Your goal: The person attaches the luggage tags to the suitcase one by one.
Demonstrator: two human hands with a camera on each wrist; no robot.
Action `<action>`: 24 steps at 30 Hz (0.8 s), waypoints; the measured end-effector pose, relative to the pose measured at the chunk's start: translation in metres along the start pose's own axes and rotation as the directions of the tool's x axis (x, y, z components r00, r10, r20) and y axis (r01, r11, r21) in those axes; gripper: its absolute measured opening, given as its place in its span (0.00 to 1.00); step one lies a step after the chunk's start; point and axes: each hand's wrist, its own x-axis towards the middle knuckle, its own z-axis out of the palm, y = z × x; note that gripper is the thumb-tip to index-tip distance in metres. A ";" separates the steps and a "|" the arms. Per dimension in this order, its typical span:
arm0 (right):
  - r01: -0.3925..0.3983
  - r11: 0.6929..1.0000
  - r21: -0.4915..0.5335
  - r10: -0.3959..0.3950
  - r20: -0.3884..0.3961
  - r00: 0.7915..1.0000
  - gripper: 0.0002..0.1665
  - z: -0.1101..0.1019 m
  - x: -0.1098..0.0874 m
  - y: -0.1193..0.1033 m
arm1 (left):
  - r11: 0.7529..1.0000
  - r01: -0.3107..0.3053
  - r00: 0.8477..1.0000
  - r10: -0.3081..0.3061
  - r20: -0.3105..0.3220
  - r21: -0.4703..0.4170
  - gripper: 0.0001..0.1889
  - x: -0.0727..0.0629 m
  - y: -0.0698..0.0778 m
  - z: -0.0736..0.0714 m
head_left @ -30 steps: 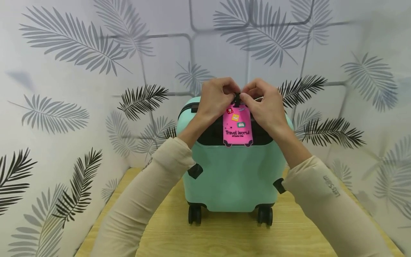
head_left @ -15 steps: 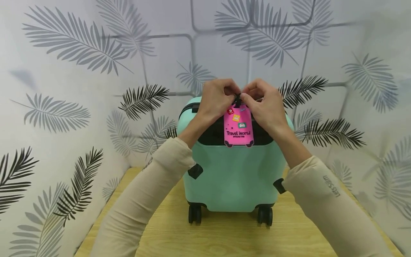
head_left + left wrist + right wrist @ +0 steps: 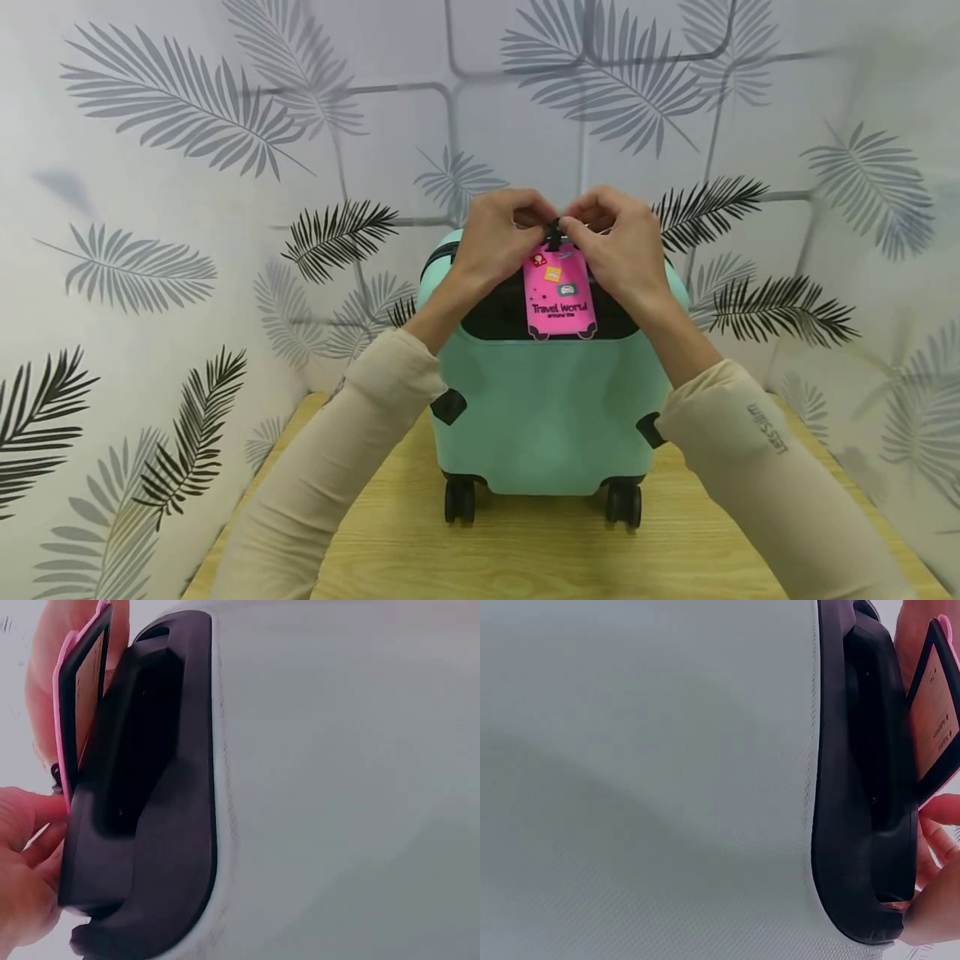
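A pink luggage tag (image 3: 559, 293) printed "Travel World" hangs by its black strap (image 3: 554, 235) at the top of a mint-green suitcase (image 3: 551, 417). My left hand (image 3: 497, 237) pinches the strap from one side, and my right hand (image 3: 624, 246) pinches it from the other, fingertips nearly meeting. How the strap ends lie between the fingers is hidden. In the right wrist view, the tag's back shows a black frame around a printed label card (image 3: 934, 724). Close behind it is the suitcase's black carry handle (image 3: 892, 750), also seen in the left wrist view beside the left hand (image 3: 26, 877).
The suitcase stands upright on its black wheels (image 3: 623, 502) on a wood-grain table (image 3: 525, 558). Behind and to both sides are pale walls (image 3: 397, 158) with a leaf pattern. Black corner pieces (image 3: 449, 406) sit low on the suitcase's sides.
The head view has shifted slightly. Both hands keep their grip at the strap, and the tag's lower end tilts a little to the right.
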 end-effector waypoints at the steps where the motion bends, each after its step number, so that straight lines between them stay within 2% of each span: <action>1: 0.005 1.000 0.004 -0.005 0.005 1.000 0.07 0.000 0.000 0.000 | 1.000 -0.003 1.000 0.003 0.015 -0.003 0.09 -0.001 0.000 -0.002; 5: 0.010 1.000 -0.005 -0.010 0.017 1.000 0.06 -0.001 0.001 0.002 | 0.996 -0.055 0.996 0.049 0.071 0.077 0.11 -0.008 0.000 -0.010; 7: 0.006 1.000 -0.013 -0.006 0.014 1.000 0.06 -0.001 0.001 0.003 | 0.988 -0.092 0.992 0.081 0.095 0.122 0.13 -0.010 0.000 -0.010; 9: 0.003 1.000 -0.018 -0.003 0.006 1.000 0.06 -0.002 0.002 0.003 | 0.985 -0.116 0.989 0.101 0.111 0.131 0.13 -0.012 0.000 -0.008; 14: 0.031 0.999 -0.013 -0.031 0.007 0.999 0.07 -0.002 0.001 0.002 | 0.986 -0.114 0.991 0.103 0.091 0.126 0.13 -0.013 0.002 -0.002; 19: 0.118 0.993 -0.009 -0.118 -0.006 0.993 0.07 -0.005 -0.002 0.004 | 0.983 -0.119 0.992 0.111 0.063 0.141 0.13 -0.013 0.002 -0.001; 24: 0.257 0.966 -0.021 -0.257 0.004 0.966 0.11 -0.006 -0.003 0.004 | 0.985 -0.132 0.991 0.130 0.033 0.111 0.12 -0.012 0.002 -0.001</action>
